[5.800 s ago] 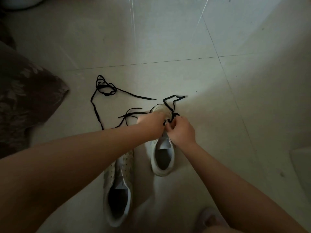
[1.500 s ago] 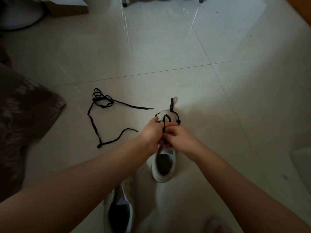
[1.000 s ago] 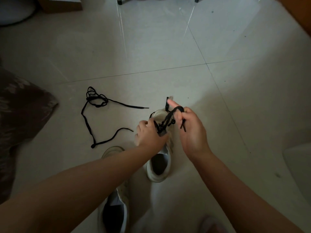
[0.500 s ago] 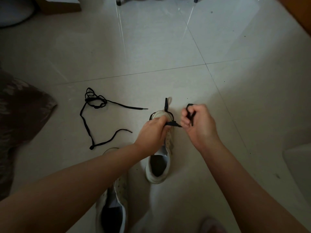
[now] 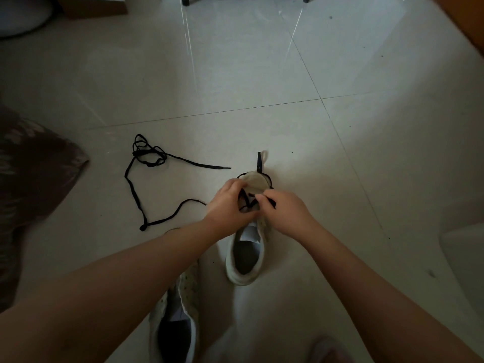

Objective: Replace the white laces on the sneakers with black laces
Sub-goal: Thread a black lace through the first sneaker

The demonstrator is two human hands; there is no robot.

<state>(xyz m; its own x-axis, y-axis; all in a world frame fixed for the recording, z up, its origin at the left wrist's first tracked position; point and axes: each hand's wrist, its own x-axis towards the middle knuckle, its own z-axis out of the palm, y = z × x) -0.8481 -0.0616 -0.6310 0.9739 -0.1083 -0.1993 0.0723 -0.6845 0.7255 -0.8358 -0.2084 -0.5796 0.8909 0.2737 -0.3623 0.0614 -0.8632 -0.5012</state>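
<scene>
Nearest the camera, a white sneaker (image 5: 174, 320) lay on the tiled floor (image 5: 235, 74) with its opening facing up, partly crossed by the left forearm. Just beyond and to its right stood the second sneaker (image 5: 247, 252), toe pointing away. Both hands met over its tongue area: the left hand (image 5: 227, 205) had its fingers curled around a black lace (image 5: 246, 201) threaded across the shoe, and the right hand (image 5: 284, 212) pinched the same lace between thumb and fingertips. One lace end stuck out past the toe. Farther left, a loose black lace (image 5: 136, 189) sprawled on the floor, coiled at its far end, well apart from the shoes. A dark patterned cloth (image 5: 31, 174) lay at the left edge
</scene>
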